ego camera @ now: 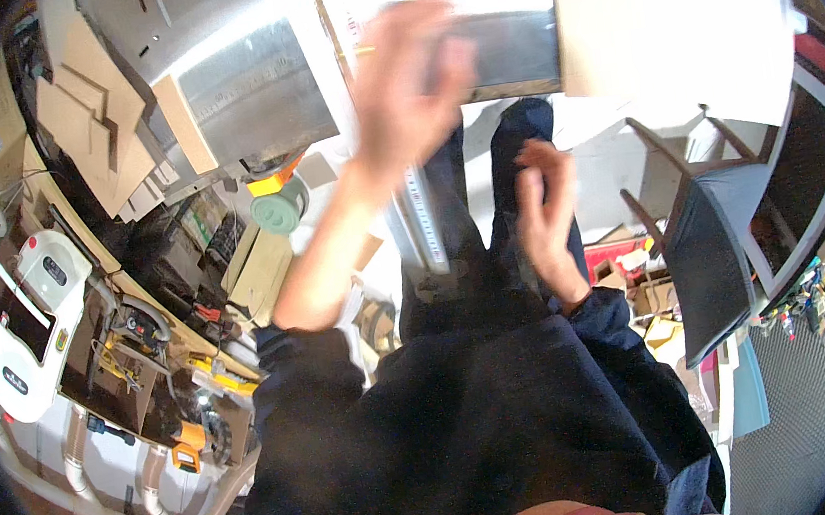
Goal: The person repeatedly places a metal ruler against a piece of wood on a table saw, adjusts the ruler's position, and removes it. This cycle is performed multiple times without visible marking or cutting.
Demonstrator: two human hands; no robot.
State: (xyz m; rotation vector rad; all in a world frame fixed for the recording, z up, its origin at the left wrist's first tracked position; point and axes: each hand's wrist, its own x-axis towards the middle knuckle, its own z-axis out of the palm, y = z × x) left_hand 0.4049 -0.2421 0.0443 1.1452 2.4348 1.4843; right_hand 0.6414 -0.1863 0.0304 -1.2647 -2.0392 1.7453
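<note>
My left hand, blurred by motion, is above the near edge of a metal worktop. No object shows in it, and its thumb stands off from the fingers. Lower and closer to my body, my right hand hangs in front of my dark trouser leg with curled, parted fingers and nothing in them. A rail with a printed scale runs toward me below my left hand. Right of the bare metal lies a pale, overexposed panel. A narrow wood strip rests on the left metal top.
Thin wood offcuts are piled at the left. Below them are a green round-topped container and a white twin-lobed machine part beside hoses. A dark fabric chair stands right, near boxes of scrap.
</note>
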